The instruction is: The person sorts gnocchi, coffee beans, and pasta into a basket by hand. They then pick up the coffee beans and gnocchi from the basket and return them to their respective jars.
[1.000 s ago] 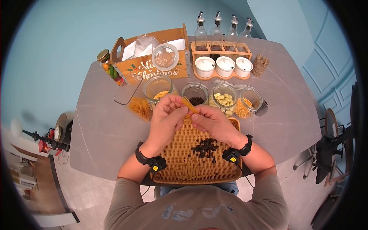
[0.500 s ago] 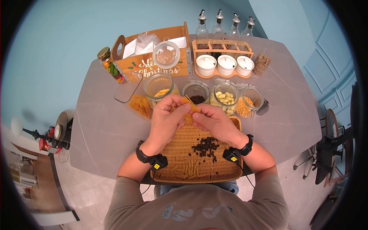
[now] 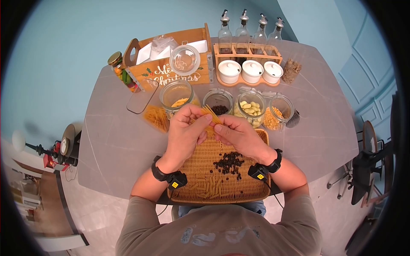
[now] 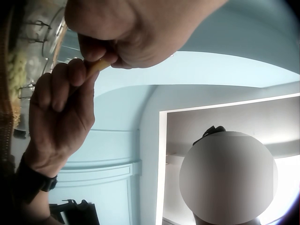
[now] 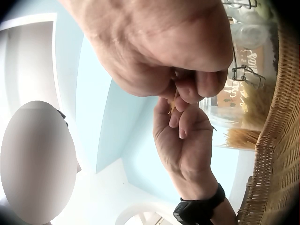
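In the head view both hands meet above the far rim of a wicker basket (image 3: 198,149). A small bundle of yellow spaghetti (image 3: 210,114) is pinched between them, its upper strands slightly fanned. My left hand (image 3: 185,130) grips one end with thumb and fingers; my right hand (image 3: 241,135) holds the other with thumb over the strands. Most of the bundle is hidden by fingers in the wrist views, where a yellow bit of spaghetti (image 4: 98,66) shows between the hands. Below them in the basket lie dark beans (image 3: 229,165) and penne pieces (image 3: 209,187).
Beyond the basket stand glass jars: one with pasta (image 3: 177,93), one with dark beans (image 3: 218,101), one with pale beans (image 3: 251,106), one with corn kernels (image 3: 275,117). A clear container of spaghetti (image 3: 156,119) lies left. Behind are a wooden crate (image 3: 200,79) and a bottle rack (image 3: 250,54).
The upper ends of the spaghetti strands have spread apart slightly between the fingers. Both hands stay in nearly the same place, pinching throughout.
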Tool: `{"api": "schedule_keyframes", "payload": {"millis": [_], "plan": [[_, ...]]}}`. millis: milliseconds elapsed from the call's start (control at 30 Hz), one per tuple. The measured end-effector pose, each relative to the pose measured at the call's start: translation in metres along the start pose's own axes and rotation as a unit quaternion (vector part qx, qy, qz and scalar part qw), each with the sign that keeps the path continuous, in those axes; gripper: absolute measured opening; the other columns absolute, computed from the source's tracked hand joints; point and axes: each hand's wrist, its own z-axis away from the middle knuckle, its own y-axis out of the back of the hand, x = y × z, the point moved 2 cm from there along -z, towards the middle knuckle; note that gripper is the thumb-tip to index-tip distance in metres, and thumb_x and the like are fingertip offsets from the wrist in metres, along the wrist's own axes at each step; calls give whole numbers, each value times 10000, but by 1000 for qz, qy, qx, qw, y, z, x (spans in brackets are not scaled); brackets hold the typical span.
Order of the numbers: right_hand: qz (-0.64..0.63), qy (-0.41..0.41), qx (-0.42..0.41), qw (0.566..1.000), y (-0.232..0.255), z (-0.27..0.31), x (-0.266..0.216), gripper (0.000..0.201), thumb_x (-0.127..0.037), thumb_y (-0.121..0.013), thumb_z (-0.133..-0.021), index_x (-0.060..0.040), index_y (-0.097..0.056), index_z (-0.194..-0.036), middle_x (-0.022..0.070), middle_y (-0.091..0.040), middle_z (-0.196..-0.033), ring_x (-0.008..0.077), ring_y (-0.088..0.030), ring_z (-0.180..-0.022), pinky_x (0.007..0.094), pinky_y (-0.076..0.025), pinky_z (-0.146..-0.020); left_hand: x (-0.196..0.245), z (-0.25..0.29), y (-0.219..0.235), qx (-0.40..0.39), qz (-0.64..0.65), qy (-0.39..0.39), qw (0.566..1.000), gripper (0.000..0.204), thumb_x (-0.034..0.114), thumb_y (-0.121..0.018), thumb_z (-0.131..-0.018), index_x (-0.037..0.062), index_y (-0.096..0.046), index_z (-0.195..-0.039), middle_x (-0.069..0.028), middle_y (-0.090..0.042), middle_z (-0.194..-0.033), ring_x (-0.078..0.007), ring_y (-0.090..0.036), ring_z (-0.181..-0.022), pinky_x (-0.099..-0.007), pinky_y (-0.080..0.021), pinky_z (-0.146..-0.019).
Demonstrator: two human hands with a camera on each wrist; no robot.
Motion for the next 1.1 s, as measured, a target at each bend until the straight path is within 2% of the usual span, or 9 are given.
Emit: {"api": "schedule_keyframes", "payload": {"millis": [533, 1033, 1100], "plan": [[-6, -8, 0, 1000, -2, 1, 0, 236, -227, -606, -1180, -29, -726, -1226, -50, -657, -928, 7, -552, -820, 198, -448, -683, 0, 0, 0, 2, -12, -2, 1000, 37, 12, -669, -1088, 11, -635, -1075, -80, -745, -888, -39, -497, -525, -220, -364, -458], [-11, -5, -4, 1000, -1, 1, 2, 243, -252, -597, -1185, -42, -718, -1200, -50, -653, -920, 14, -552, -801, 199, -441, -669, 0, 0, -1, 0, 0, 0, 1000, 27, 17, -654, -1095, 7, -639, -1075, -72, -738, -887, -40, -511, -537, -223, -391, -462], [-15, -3, -2, 1000, -2, 0, 4, 250, -260, -610, -1183, -37, -708, -1238, -35, -648, -922, 23, -501, -749, 206, -403, -643, 0, 0, -1, 0, -3, -2, 1000, 27, 18, -654, -1095, 8, -641, -1074, -70, -738, -886, -40, -514, -538, -222, -395, -461]]}}
